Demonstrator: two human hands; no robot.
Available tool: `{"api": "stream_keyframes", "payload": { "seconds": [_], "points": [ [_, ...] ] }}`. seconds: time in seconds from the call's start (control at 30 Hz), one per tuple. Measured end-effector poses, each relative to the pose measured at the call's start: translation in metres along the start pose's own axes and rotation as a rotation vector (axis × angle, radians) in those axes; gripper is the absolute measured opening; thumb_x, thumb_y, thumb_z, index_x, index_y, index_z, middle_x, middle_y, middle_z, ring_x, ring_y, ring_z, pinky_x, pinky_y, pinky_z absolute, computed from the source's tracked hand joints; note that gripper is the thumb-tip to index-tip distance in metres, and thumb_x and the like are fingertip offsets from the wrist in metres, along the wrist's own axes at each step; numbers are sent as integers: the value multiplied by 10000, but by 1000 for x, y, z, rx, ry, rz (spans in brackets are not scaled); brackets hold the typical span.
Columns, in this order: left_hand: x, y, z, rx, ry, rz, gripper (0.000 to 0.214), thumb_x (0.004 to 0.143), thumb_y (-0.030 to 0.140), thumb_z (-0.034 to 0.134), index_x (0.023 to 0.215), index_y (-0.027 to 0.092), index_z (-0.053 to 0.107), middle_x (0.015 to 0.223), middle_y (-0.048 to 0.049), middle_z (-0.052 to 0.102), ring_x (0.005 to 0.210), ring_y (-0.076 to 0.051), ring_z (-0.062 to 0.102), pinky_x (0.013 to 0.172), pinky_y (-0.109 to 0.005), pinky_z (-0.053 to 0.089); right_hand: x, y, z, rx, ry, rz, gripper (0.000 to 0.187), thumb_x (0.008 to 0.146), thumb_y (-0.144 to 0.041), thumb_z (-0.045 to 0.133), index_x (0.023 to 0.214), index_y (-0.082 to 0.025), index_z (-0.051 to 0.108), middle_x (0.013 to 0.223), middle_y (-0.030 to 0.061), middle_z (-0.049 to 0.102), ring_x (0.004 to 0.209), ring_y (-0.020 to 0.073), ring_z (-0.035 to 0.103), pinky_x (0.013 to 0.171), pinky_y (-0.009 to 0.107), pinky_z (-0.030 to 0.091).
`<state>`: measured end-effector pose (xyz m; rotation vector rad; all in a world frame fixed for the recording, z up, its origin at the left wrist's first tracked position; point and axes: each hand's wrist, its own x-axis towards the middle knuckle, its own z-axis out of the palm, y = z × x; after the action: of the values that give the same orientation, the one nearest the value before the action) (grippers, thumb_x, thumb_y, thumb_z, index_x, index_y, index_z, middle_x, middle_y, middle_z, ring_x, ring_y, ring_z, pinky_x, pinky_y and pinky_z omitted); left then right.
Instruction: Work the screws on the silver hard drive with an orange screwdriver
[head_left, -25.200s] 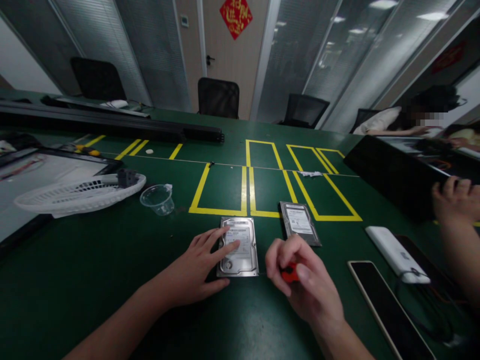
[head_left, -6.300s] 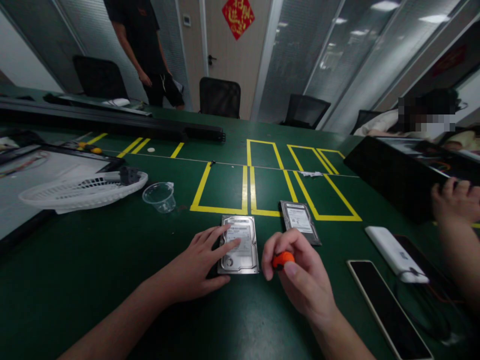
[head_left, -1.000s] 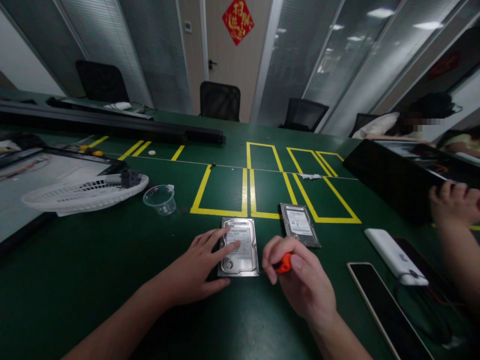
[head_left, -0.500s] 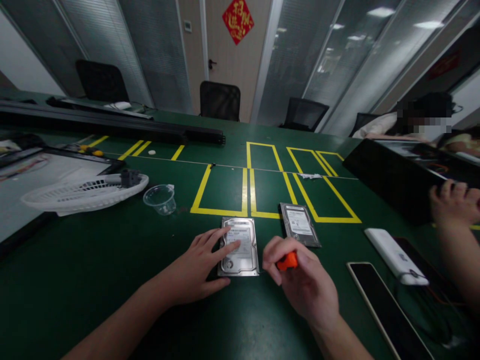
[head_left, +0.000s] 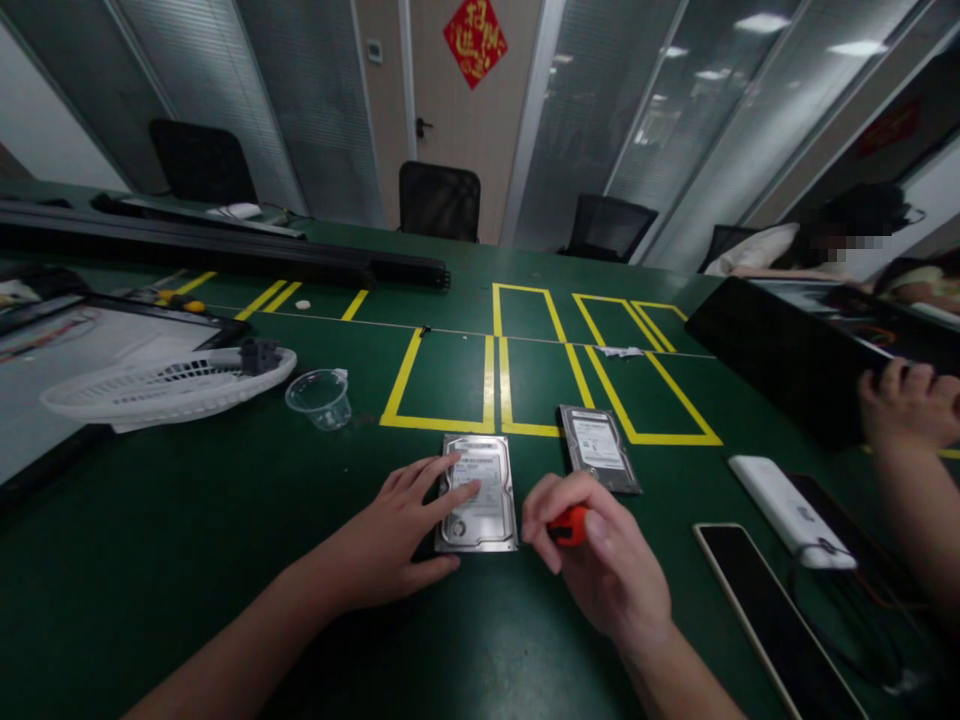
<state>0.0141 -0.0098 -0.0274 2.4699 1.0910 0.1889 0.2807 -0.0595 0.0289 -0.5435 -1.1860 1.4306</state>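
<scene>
A silver hard drive [head_left: 484,495] lies flat on the green table [head_left: 187,540] in front of me. My left hand [head_left: 397,535] rests on its left side, fingers spread flat across the label. Just right of the drive, my right hand [head_left: 600,560] is closed round a small tool with an orange-red handle [head_left: 570,524]; its tip is hidden by my fingers. A second, darker hard drive [head_left: 600,447] lies a little farther back to the right, touched by neither hand.
Yellow tape rectangles [head_left: 442,385] mark the table behind the drives. A clear plastic cup [head_left: 319,398] and a white mesh basket [head_left: 161,385] stand to the left. A white power bank [head_left: 791,510] and a phone [head_left: 772,610] lie on the right, near another person's hand [head_left: 911,405].
Over the last second my right hand has shifted the orange-handled tool slightly beside the silver drive. My left hand has stayed on the drive.
</scene>
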Motion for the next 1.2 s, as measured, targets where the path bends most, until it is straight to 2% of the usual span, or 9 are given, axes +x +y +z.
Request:
{"api": "stream_keyframes", "payload": {
  "seconds": [0.07, 0.13, 0.27, 0.4, 0.57, 0.8, 1.03, 1.2],
  "points": [
    [0, -1, 0, -2, 2, 1, 928, 996, 389, 837, 1792, 421, 361, 1899, -102, 171, 1694, -497, 264, 1304, -736, 341, 1, -2, 0, 1, 1, -17, 409, 1153, -437, 525, 1079, -172, 829, 977, 94, 713, 689, 174, 511, 670, 361, 369],
    [0, -1, 1, 1, 10, 7, 934, 991, 385, 843, 1792, 415, 364, 1898, -104, 176, 1694, -493, 267, 1310, -726, 339, 1, -2, 0, 14, -5, -14, 424, 1149, -429, 522, 1048, -162, 835, 951, 95, 699, 696, 180, 510, 681, 365, 375],
    [0, -2, 2, 3, 11, 7, 933, 997, 395, 838, 1794, 428, 354, 1901, -93, 169, 1695, -493, 267, 1305, -730, 345, 2, -1, -1, 16, -3, 10, 307, 1108, -437, 643, 1009, -186, 788, 953, 76, 695, 735, 186, 549, 708, 357, 392],
    [0, -2, 2, 6, 10, 7, 921, 1004, 405, 828, 1794, 424, 355, 1904, -92, 158, 1701, -491, 251, 1307, -730, 341, 1, 3, -2, 30, 11, 7, 198, 1066, -425, 753, 1049, -233, 711, 961, 37, 705, 727, 170, 587, 692, 334, 394],
    [-1, -2, 2, 8, 25, 21, 928, 1000, 402, 836, 1792, 432, 354, 1903, -87, 166, 1695, -491, 271, 1308, -733, 338, -1, 3, -1, 71, 0, 33, 138, 1072, -376, 753, 1101, -256, 691, 997, 21, 719, 641, 124, 505, 595, 298, 312],
    [0, -3, 3, 1, 46, 30, 922, 984, 387, 842, 1782, 421, 383, 1897, -84, 197, 1688, -492, 289, 1306, -716, 359, -1, -1, -1, 41, -29, 15, 401, 1145, -444, 534, 1074, -168, 817, 969, 89, 706, 686, 165, 480, 649, 349, 344],
    [1, -3, 3, 1, 29, 19, 930, 987, 404, 844, 1787, 432, 371, 1900, -82, 180, 1692, -492, 275, 1306, -724, 350, -1, 1, 0, 14, 17, -2, 201, 1081, -421, 726, 1042, -224, 713, 950, 48, 705, 755, 181, 562, 711, 340, 401],
    [0, -4, 4, 6, 26, 19, 926, 996, 407, 836, 1791, 423, 361, 1901, -91, 169, 1700, -481, 259, 1310, -723, 344, -1, 3, 0, 62, 6, 12, 138, 1071, -365, 757, 1089, -260, 669, 984, 19, 713, 645, 128, 504, 592, 293, 325]
  ]
}}
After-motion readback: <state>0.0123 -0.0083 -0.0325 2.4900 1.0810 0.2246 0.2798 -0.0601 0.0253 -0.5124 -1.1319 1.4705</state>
